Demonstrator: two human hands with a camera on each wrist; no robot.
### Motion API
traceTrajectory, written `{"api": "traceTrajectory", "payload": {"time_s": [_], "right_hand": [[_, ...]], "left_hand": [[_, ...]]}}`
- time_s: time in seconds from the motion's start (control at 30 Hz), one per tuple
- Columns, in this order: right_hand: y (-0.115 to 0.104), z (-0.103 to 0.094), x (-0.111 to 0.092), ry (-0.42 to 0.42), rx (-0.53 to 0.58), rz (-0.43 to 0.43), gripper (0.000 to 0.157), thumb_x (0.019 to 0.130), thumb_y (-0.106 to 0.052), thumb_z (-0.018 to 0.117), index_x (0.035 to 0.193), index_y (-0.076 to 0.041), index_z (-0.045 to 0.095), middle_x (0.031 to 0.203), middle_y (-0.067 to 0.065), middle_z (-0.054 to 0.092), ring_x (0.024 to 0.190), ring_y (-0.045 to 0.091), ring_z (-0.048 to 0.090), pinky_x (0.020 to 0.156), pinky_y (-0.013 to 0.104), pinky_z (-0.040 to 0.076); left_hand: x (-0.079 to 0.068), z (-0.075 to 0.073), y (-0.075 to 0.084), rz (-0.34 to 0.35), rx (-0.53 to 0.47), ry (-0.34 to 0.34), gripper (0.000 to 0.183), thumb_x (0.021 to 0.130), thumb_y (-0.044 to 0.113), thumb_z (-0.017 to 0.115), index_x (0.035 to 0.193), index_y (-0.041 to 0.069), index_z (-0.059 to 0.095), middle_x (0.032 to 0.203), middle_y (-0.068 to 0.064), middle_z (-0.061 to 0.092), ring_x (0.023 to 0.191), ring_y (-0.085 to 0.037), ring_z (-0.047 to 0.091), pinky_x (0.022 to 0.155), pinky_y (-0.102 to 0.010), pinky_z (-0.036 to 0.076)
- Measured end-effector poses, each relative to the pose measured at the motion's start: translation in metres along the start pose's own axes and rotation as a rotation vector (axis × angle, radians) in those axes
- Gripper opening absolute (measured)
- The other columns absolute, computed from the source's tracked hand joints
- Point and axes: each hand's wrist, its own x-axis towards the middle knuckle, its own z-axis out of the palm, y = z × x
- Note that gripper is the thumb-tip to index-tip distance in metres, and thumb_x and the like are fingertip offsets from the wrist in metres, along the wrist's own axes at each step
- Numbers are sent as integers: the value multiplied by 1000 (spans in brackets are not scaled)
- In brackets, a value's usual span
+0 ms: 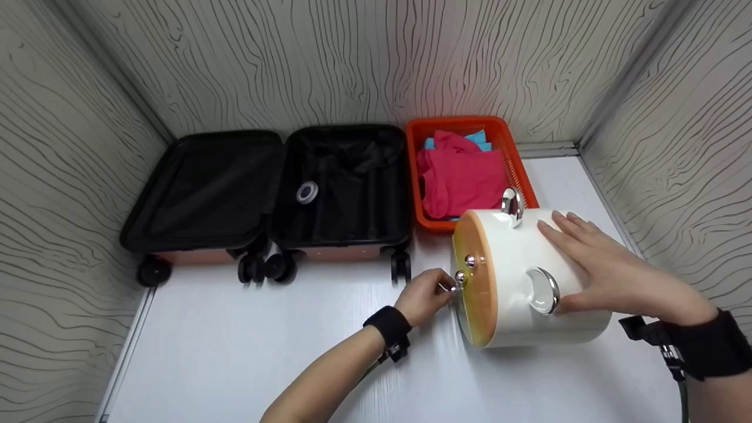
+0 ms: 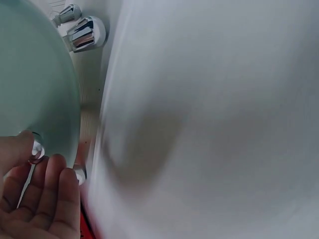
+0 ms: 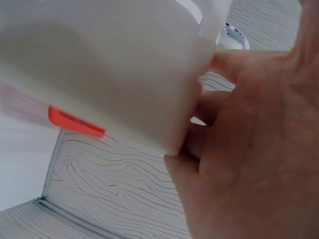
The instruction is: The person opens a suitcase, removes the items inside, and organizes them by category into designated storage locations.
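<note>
A white drum-shaped box [image 1: 517, 258] with chrome loops on its side lies with its see-through lid [image 1: 483, 311] facing left. The lid looks yellow-orange in the head view and pale green in the left wrist view. My left hand [image 1: 424, 296] pinches a small chrome knob [image 2: 38, 148] at the lid between thumb and finger; the other fingers extend beneath it. Spread over the box's right part, my right hand [image 1: 614, 267] presses on its white wall, the thumb beside a chrome loop [image 1: 545, 291]. In the right wrist view its fingertips are hidden behind the box edge.
An open suitcase [image 1: 214, 194] with black lining and wheels lies at the back left. A small round white-and-blue thing [image 1: 306, 192] sits in its right half. Behind the box stands an orange basket [image 1: 414, 170] holding pink cloth [image 1: 464, 182] and blue cloth. Patterned walls enclose the white table.
</note>
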Motion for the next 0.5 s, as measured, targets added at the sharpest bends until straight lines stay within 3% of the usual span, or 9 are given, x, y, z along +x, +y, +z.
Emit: {"api": "traceTrajectory", "payload": {"time_s": [0.23,0.5], "right_hand": [[-1,-3,0,-18,-16,35,127,61,-45,96,163,-13,27,167,23,19,150,51,14,110,75,21],[-2,-5,1,-24,-20,22,126,62,-44,95,163,-13,26,167,23,18,150,51,14,113,72,21]], "left_hand": [[-3,-4,-6,21,22,0,12,93,12,75,103,9,70,98,0,70,82,-2,63,75,-18,51],[-23,-27,-21,6,54,29,12,95,14,75,105,10,71,99,1,69,82,-3,62,75,-20,51]]}}
